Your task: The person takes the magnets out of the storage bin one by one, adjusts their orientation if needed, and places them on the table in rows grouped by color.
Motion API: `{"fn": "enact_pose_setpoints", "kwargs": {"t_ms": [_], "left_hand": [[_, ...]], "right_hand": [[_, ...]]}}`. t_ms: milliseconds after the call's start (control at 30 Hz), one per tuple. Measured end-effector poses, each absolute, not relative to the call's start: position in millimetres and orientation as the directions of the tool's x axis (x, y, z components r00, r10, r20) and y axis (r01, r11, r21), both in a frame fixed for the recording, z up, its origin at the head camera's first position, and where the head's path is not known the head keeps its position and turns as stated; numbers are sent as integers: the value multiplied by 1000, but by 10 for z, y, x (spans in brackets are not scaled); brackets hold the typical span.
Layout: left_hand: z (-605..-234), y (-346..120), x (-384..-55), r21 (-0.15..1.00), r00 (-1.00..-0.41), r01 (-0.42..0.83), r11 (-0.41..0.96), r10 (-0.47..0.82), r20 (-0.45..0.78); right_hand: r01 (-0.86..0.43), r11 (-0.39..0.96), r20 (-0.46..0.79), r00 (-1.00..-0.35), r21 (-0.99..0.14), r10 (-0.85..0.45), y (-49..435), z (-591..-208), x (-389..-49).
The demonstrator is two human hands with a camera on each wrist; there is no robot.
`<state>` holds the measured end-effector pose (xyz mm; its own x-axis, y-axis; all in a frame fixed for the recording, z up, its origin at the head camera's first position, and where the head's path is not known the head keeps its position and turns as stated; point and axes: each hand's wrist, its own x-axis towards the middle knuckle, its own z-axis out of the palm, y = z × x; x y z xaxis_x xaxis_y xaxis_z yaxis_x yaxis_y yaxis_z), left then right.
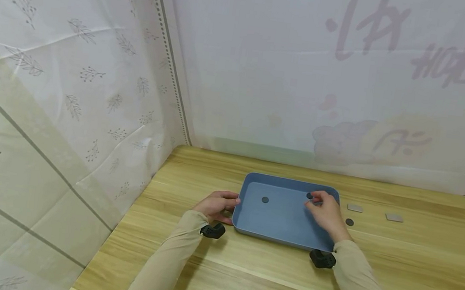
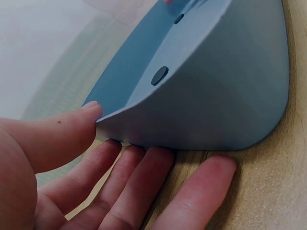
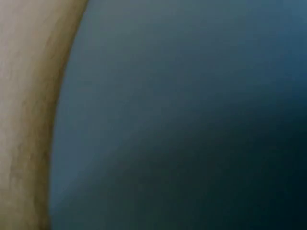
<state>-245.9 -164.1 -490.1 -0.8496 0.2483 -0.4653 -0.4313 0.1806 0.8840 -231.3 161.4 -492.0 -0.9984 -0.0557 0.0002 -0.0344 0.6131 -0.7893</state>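
Note:
A shallow blue rectangular tray (image 1: 280, 220) lies on the wooden table. My left hand (image 1: 220, 205) grips its left end; in the left wrist view the thumb (image 2: 79, 127) is at the rim and the fingertips (image 2: 160, 155) are along the bottom edge. Inside the tray is a dark round disc (image 1: 265, 200), left of centre. My right hand (image 1: 326, 213) is over the tray's right part, thumb and forefinger apart. A second dark disc (image 1: 309, 196) shows right at the forefinger's tip. The right wrist view is mostly blurred tray surface (image 3: 168, 72).
Right of the tray, on the table (image 1: 410, 266), lie another dark disc (image 1: 349, 222) and two flat greyish rectangular pieces (image 1: 355, 208) (image 1: 394, 217). Printed cloth (image 1: 268, 71) hangs behind the table, and more patterned cloth (image 1: 92, 72) hangs along the left side.

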Motion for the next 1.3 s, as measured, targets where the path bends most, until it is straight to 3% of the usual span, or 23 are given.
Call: {"fn": "enact_pose_setpoints", "kwargs": {"t_ms": [300, 600, 933, 1300], "left_hand": [[-4880, -1640, -2439, 892, -855, -412, 184, 261, -449], [-4858, -1642, -2427, 894, -855, -406, 188, 266, -444], [-4839, -1615, -2438, 888, -855, -415, 201, 248, -455], [-4876, -1634, -2431, 883, -850, -431, 184, 245, -466]], "right_hand": [[-28, 657, -36, -996, -753, -83, 1629, -5005, -2383], [-107, 681, 27, -992, -724, -127, 1617, -5043, -2388], [-64, 750, -22, -994, -658, -104, 1546, -5067, -2424], [-57, 732, -1, -997, -679, -79, 1529, -5080, -2369]]}}
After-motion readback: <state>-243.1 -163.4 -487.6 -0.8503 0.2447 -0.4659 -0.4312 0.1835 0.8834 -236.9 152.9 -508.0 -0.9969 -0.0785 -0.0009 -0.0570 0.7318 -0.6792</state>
